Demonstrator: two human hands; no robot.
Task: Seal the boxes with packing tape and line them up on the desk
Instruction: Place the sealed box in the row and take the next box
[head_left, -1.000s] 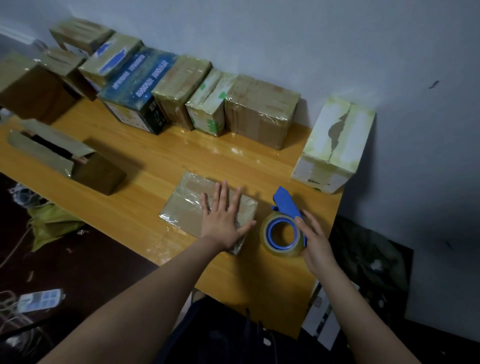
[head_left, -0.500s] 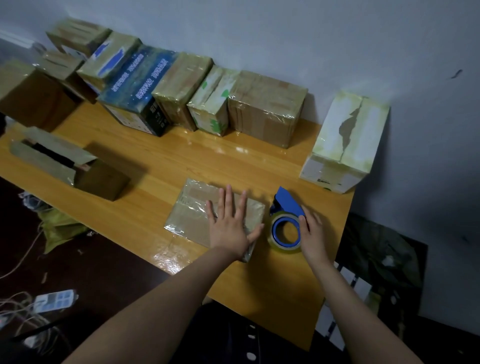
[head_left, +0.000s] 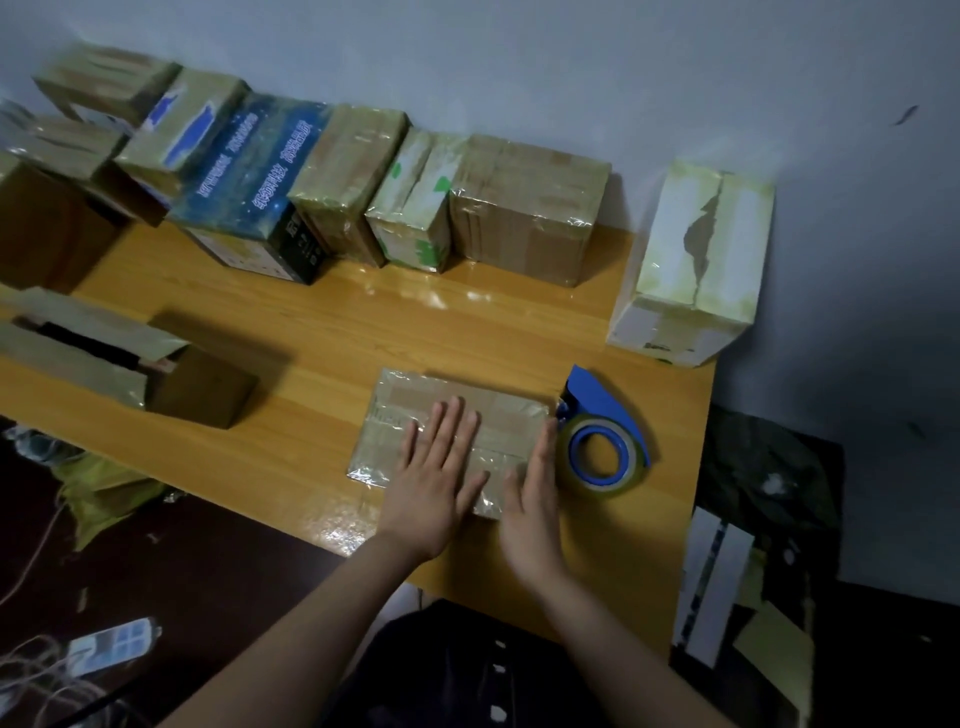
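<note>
As left grip (head_left: 435, 486) and right grip (head_left: 531, 501) rest flat-fingered, the taped box (head_left: 410, 410) gleams, crinkled.

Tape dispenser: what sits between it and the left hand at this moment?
In the head view, the right hand lies between the left hand and the tape dispenser, fingers straight along the right edge of the flat taped box.

A pale grey-blue wall (head_left: 571, 62) runs behind the wooden worktop (head_left: 363, 332), whose glossy yellow-orange surface catches small glints of light. The wall carries a few small dark marks (head_left: 906, 114). The lighting is dim and cool. Left of the worktop the floor (head_left: 218, 571) is dark, with a white power strip (head_left: 111, 642), tangled cords (head_left: 31, 670) and a yellow-green bag (head_left: 98, 493). On the right lie a dark bag (head_left: 769, 467) and pale flat panels (head_left: 717, 582).
</note>
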